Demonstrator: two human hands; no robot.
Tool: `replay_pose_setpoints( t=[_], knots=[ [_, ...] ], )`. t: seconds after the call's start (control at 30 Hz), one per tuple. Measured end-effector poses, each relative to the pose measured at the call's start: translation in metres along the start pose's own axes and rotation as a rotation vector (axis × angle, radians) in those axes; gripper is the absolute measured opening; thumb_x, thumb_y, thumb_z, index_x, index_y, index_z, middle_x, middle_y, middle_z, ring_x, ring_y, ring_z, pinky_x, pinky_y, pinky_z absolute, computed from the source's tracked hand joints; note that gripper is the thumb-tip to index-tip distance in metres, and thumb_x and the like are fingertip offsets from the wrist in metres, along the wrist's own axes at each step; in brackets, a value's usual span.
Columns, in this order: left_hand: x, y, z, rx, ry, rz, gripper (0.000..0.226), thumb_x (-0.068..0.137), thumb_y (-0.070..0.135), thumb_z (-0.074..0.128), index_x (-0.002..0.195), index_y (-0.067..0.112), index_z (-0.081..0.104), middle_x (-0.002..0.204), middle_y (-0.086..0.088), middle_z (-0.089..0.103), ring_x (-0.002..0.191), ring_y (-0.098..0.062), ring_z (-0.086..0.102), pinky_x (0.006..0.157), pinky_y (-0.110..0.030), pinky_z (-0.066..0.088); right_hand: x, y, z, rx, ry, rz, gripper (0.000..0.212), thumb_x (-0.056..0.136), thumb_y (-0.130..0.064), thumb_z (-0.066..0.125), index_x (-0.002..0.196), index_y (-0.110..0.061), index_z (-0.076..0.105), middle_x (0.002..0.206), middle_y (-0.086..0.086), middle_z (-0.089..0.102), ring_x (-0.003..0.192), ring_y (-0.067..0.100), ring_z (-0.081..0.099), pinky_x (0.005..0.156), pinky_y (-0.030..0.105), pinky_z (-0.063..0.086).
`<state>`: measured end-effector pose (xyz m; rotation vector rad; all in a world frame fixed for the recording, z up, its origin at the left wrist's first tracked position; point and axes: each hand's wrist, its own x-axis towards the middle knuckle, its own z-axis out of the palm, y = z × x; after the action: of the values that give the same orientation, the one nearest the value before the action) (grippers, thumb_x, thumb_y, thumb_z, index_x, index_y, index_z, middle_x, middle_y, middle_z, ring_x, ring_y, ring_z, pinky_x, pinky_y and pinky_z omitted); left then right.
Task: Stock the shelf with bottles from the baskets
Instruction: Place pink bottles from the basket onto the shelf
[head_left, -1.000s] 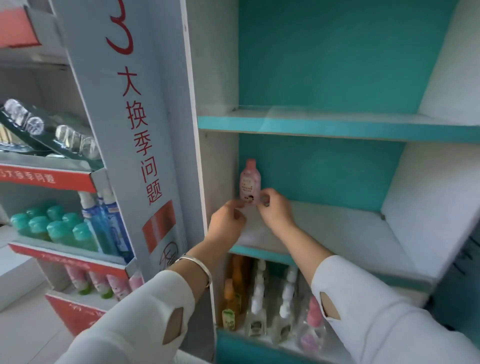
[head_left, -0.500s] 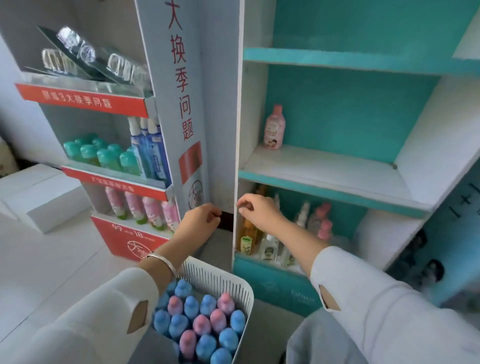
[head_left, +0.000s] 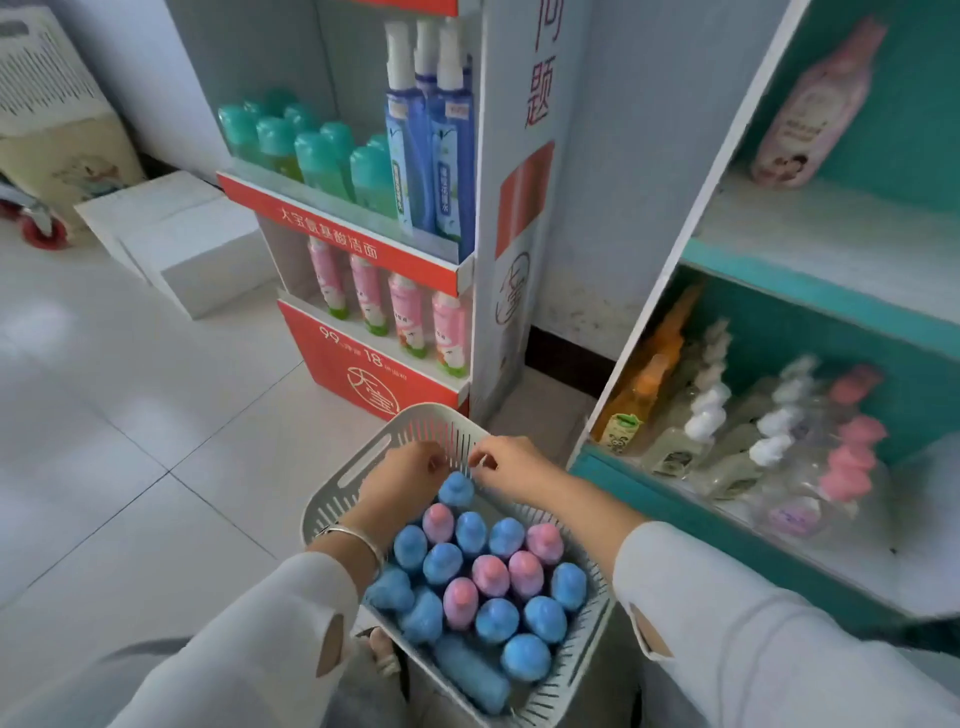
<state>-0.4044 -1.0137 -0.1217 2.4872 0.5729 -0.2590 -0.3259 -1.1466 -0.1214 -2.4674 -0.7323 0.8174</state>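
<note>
A white slotted basket (head_left: 363, 467) on the floor holds several upright bottles with blue and pink caps. My left hand (head_left: 402, 478) and my right hand (head_left: 511, 462) hover over its far end, on either side of a blue-capped bottle (head_left: 456, 489). The fingers of both hands are loosely curled and hold nothing. One pink bottle (head_left: 810, 109) stands at the back left of the teal shelf's white board (head_left: 831, 234), up at the right.
The teal shelf's lower level (head_left: 753, 426) holds orange, clear and pink-capped pump bottles. A red and grey display stand (head_left: 374, 270) with green, blue and pink bottles rises behind the basket. White boxes (head_left: 182, 234) lie on the tiled floor at left.
My hands let go of the pink bottle on the shelf and dropped to the basket. My view tilted down from the shelf to the basket.
</note>
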Motion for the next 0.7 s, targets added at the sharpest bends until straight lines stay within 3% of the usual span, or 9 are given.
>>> replay_pose_setpoints(
  t=[0.1,0.2,0.23,0.3,0.4,0.53,0.7],
  knots=[
    [0.018,-0.024,0.023,-0.007,-0.033,-0.098,0.021,0.088,0.016,0.041,0.095,0.017,0.061,0.100,-0.005,0.063,0.091,-0.024,0.057,0.075,-0.030,0.043,0.029,0.003,0.034,-0.026,-0.096,0.018,0.021,0.088,-0.020,0.055,0.107,-0.021,0.063,0.111,0.002,0.065,0.099,0.019,0.060,0.089,0.031,0.048],
    [0.036,-0.039,0.037,-0.020,-0.076,-0.144,0.023,0.088,0.015,0.043,0.101,0.016,0.062,0.104,-0.007,0.064,0.097,-0.026,0.060,0.082,-0.032,0.046,0.054,0.009,0.069,-0.149,-0.127,0.013,0.009,0.082,-0.031,0.051,0.087,-0.027,0.057,0.100,0.002,0.063,0.089,0.022,0.060,0.083,0.036,0.048],
    [0.041,-0.043,0.041,-0.021,-0.080,-0.158,0.023,0.088,0.016,0.043,0.102,0.017,0.062,0.105,-0.007,0.064,0.098,-0.027,0.060,0.082,-0.033,0.046,0.063,0.014,0.081,-0.212,-0.117,-0.006,0.014,0.078,-0.035,0.048,0.085,-0.025,0.056,0.097,0.001,0.063,0.088,0.023,0.061,0.081,0.037,0.047],
    [0.047,-0.053,0.047,-0.042,-0.080,-0.194,0.023,0.089,0.018,0.043,0.101,0.018,0.062,0.106,-0.007,0.064,0.100,-0.027,0.060,0.084,-0.033,0.047,0.076,0.016,0.101,-0.279,-0.126,0.003,0.023,0.083,-0.035,0.045,0.096,-0.023,0.059,0.102,0.004,0.062,0.090,0.026,0.060,0.081,0.036,0.045],
    [0.052,-0.067,0.054,-0.073,-0.080,-0.238,0.022,0.090,0.017,0.041,0.099,0.017,0.062,0.106,-0.008,0.065,0.099,-0.027,0.059,0.084,-0.034,0.047,0.089,0.014,0.116,-0.409,-0.167,-0.046,0.030,0.097,-0.023,0.038,0.118,-0.012,0.057,0.125,0.011,0.054,0.115,0.030,0.054,0.091,0.038,0.044],
    [0.051,-0.078,0.057,-0.063,-0.073,-0.247,0.017,0.089,0.016,0.042,0.091,0.017,0.059,0.103,-0.008,0.065,0.096,-0.027,0.059,0.077,-0.031,0.044,0.099,0.012,0.124,-0.501,-0.144,-0.063,0.028,0.096,-0.012,0.040,0.117,-0.009,0.059,0.125,0.011,0.053,0.117,0.030,0.053,0.091,0.039,0.045],
    [0.044,-0.077,0.052,-0.047,-0.127,-0.224,0.027,0.091,0.015,0.042,0.112,0.016,0.059,0.113,-0.009,0.063,0.106,-0.026,0.058,0.090,-0.033,0.045,0.093,0.012,0.109,-0.467,-0.127,-0.075,0.024,0.092,-0.015,0.047,0.114,-0.008,0.056,0.124,0.013,0.047,0.116,0.033,0.050,0.091,0.041,0.043]
  ],
)
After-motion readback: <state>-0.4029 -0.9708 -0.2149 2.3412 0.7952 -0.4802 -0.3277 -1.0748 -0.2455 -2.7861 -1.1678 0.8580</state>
